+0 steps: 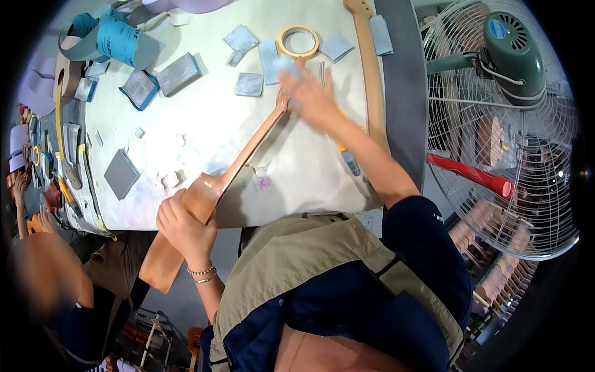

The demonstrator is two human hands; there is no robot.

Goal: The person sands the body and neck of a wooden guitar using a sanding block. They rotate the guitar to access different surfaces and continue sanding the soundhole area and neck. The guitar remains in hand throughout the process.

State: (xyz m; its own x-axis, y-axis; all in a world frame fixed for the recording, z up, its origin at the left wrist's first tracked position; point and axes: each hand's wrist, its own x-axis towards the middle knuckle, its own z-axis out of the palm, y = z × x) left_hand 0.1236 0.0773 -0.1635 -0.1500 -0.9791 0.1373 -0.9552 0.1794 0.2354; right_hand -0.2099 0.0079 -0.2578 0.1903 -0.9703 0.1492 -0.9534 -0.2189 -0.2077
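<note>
- We grip the broad body of the wooden instrument [212, 190] in our left hand [186, 224], fingers curled over its upper face.
- The instrument slants across the near edge of the table [310, 183]: its wide end sticks out past that edge, and its neck runs up and to the right over the white top.
- We have our right hand [308, 102] at the narrow tip of the neck; it is blurred, with a bluish patch by the fingers, so we cannot tell whether it grips anything.
- Past that hand we see a roll of tape [299, 28], with small sheets of sandpaper [248, 85] scattered near it.
- A pale wooden neck [372, 80] lies along the right side of the table.
- To our left are a flat grey pad [121, 174], a grey block [179, 74] and, farther off, a curled blue sandpaper strip [121, 40].
- A green and silver fan [514, 59] stands to the right, beside the table.
- Bracelets [202, 273] circle our left wrist.
</note>
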